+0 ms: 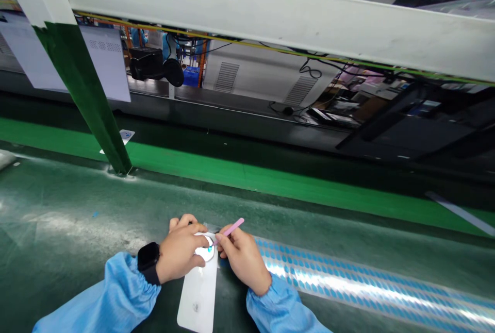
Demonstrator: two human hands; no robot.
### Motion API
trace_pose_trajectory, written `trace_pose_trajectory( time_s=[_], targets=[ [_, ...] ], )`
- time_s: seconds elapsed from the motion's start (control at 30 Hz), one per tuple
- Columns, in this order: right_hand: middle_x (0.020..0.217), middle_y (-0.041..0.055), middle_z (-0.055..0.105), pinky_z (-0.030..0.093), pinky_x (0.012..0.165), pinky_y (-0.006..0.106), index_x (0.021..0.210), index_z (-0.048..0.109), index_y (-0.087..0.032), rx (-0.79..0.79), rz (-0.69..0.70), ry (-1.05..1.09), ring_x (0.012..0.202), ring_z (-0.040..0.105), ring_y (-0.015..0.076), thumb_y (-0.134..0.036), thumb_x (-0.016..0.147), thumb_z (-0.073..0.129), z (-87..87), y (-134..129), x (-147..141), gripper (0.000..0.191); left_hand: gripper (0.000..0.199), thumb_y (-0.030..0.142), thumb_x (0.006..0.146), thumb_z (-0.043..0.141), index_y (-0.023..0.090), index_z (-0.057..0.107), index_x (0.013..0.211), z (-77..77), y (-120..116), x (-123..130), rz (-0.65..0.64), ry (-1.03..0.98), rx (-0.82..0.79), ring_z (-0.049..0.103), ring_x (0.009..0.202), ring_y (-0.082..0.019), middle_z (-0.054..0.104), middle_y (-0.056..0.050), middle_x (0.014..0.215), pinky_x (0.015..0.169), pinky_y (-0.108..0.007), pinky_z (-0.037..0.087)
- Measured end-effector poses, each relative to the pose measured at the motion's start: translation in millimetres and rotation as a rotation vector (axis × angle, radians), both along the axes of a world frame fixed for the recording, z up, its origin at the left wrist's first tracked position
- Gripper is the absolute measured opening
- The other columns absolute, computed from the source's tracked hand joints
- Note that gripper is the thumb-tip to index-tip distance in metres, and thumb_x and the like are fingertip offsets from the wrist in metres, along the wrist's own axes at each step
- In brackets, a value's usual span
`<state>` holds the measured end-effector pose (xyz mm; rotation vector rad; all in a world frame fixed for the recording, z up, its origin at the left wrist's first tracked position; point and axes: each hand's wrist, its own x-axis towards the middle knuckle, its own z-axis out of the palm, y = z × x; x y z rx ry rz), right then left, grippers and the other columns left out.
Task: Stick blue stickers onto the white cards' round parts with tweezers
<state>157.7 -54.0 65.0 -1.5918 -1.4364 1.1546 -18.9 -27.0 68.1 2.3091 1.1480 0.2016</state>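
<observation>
A white, round-cornered rectangular panel (pixel 199 292) lies on the green work surface, its far end between my two hands. Near that end is a rounded white area with a small teal spot (pixel 209 249). My left hand (pixel 181 249) rests over the panel's left edge, fingers apart, the thumb and fingertips touching around the rounded area. My right hand (pixel 242 258) is closed on a slender pink tool, apparently tweezers (pixel 234 227), with the tip pointing down-left near the teal spot. Exactly what the tip touches is too small to tell.
A long clear strip with rows of blue dots (pixel 348 281) stretches right from beneath my right forearm. Beyond the surface runs a bright green belt (pixel 240 170), with another white panel (pixel 127 136) behind a green post (pixel 93 101). A white beam (pixel 270 18) crosses above.
</observation>
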Motion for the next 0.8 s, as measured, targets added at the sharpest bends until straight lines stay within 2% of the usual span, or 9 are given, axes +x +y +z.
trace_pose_trajectory(
  time_s=[0.17, 0.33, 0.5, 0.57, 0.67, 0.8],
  targets=[
    [0.059, 0.0015, 0.06, 0.046, 0.052, 0.025, 0.07, 0.055, -0.021, 0.161, 0.078, -0.152, 0.054, 0.059, 0.0155, -0.036, 0.085, 0.046, -2.4, -4, 1, 0.023, 0.013, 0.028, 0.073, 0.074, 0.032, 0.07, 0.085, -0.7, -3, 0, -0.03, 0.021, 0.05, 0.04, 0.111, -0.025, 0.06, 0.005, 0.12, 0.084, -0.042, 0.026],
    [0.069, 0.0031, 0.066, 0.047, 0.059, 0.026, 0.073, 0.057, -0.021, 0.339, 0.117, -0.283, 0.064, 0.061, 0.0158, -0.033, 0.089, 0.045, -5.6, -7, 3, 0.023, 0.012, 0.028, 0.076, 0.071, 0.033, 0.07, 0.087, 0.6, -4, 1, -0.048, 0.058, 0.074, 0.04, 0.111, -0.025, 0.059, 0.005, 0.121, 0.083, -0.042, 0.025],
    [0.072, 0.005, 0.063, 0.048, 0.063, 0.028, 0.074, 0.055, -0.021, 0.555, 0.042, -0.322, 0.068, 0.06, 0.0164, -0.026, 0.09, 0.045, 6.1, -15, 8, 0.019, 0.014, 0.028, 0.075, 0.072, 0.034, 0.07, 0.088, 1.8, -2, 1, -0.042, 0.044, 0.038, 0.04, 0.111, -0.026, 0.058, 0.005, 0.122, 0.084, -0.043, 0.024],
    [0.076, 0.0058, 0.061, 0.048, 0.066, 0.028, 0.077, 0.056, -0.02, 0.605, 0.082, -0.338, 0.072, 0.06, 0.0166, -0.018, 0.088, 0.04, 10.5, -19, 9, 0.019, 0.014, 0.027, 0.074, 0.073, 0.034, 0.07, 0.087, 1.6, -2, 1, -0.03, 0.037, 0.021, 0.041, 0.112, -0.026, 0.059, 0.005, 0.121, 0.084, -0.043, 0.024],
    [0.083, 0.0056, 0.06, 0.048, 0.067, 0.027, 0.084, 0.061, -0.02, 0.494, 0.248, -0.449, 0.074, 0.06, 0.0159, -0.007, 0.081, 0.037, 10.8, -24, 6, 0.028, 0.014, 0.027, 0.073, 0.074, 0.031, 0.069, 0.085, 2.0, -2, 1, -0.016, 0.035, 0.0, 0.041, 0.113, -0.025, 0.059, 0.006, 0.12, 0.085, -0.042, 0.024],
    [0.084, 0.0033, 0.062, 0.046, 0.063, 0.026, 0.089, 0.066, -0.022, 0.291, 0.377, -0.743, 0.069, 0.063, 0.016, -0.013, 0.083, 0.046, 4.9, -31, -4, 0.023, 0.017, 0.024, 0.072, 0.076, 0.025, 0.064, 0.085, 4.6, -2, 2, 0.001, 0.028, -0.015, 0.041, 0.113, -0.024, 0.06, 0.004, 0.12, 0.085, -0.04, 0.025]
  ],
)
